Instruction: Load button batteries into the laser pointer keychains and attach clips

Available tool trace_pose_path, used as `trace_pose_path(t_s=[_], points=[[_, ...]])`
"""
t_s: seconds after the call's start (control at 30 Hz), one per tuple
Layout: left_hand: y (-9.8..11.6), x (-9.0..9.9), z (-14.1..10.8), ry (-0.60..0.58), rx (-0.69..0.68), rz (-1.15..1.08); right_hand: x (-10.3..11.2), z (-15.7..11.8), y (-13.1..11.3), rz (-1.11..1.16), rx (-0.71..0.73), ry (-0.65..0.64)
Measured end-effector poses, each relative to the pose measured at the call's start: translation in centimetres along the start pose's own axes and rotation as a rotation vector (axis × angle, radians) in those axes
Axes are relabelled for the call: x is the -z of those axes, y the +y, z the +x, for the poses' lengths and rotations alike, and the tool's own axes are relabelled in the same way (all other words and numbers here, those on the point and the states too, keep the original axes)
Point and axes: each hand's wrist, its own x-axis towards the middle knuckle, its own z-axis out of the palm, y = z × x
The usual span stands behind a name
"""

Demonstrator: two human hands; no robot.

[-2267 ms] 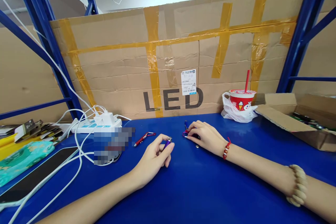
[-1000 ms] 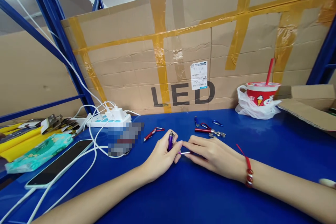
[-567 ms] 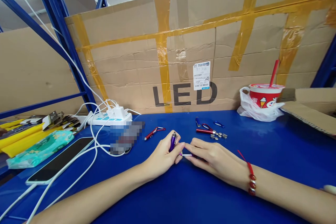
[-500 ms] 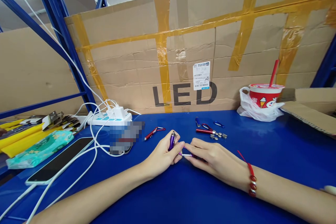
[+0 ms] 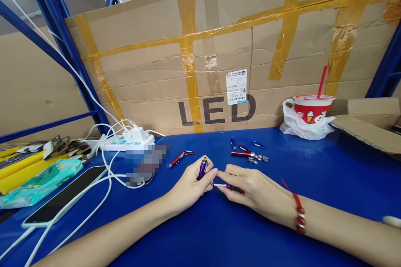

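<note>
My left hand (image 5: 193, 181) is closed around a small purple flashlight (image 5: 202, 170), its metal-tipped end sticking up above the fingers. Between the two hands shows a purple carabiner (image 5: 220, 185) with a silver gate. My right hand (image 5: 247, 183) pinches the carabiner's right end, fingers pressed together. Whether the carabiner is joined to the flashlight is hidden by my left fingers. Beyond the hands lie a red flashlight with a carabiner (image 5: 177, 159), a red tube (image 5: 241, 154), a red carabiner (image 5: 244, 148), a blue carabiner (image 5: 258, 144), a small blue piece (image 5: 233, 142) and several button cells (image 5: 259, 158).
At the left are a white power strip (image 5: 128, 142) with cables, a phone (image 5: 65, 196), a blurred-out device (image 5: 147, 164) and a teal packet (image 5: 42, 181). A red cup with a straw (image 5: 313, 110) stands in a plastic bag at the back right, before a cardboard wall (image 5: 150, 83).
The view has shifted slightly. Both hands keep their hold, and a little more of the purple carabiner shows between them.
</note>
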Motion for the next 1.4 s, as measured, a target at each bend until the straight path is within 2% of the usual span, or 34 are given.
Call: trace_pose_path(t_s=[0.2,0.37,0.57,0.63,0.8,1.13,1.4], points=[[-0.2,-0.1,0.1,-0.010,-0.010,0.047,-0.2,0.2,0.0,0.071,-0.015,0.037],[-0.1,-0.1,-0.2,-0.030,0.008,0.099,-0.2,0.3,0.7,0.077,-0.019,0.117],[0.2,-0.2,-0.5,-0.099,-0.031,0.231,0.3,0.5,1.4,0.073,-0.076,0.410],[0.2,-0.2,-0.5,-0.117,-0.053,0.257,0.2,0.6,1.2,0.069,-0.043,0.447],[0.1,-0.3,-0.4,-0.151,-0.084,0.278,-0.4,0.6,0.8,0.078,0.025,0.417],[-0.1,-0.3,-0.3,-0.110,-0.074,0.241,-0.6,1.0,0.5,0.200,-0.047,0.387],[-0.5,-0.2,0.1,-0.007,-0.044,0.217,-0.8,1.2,0.8,0.223,-0.134,0.317]])
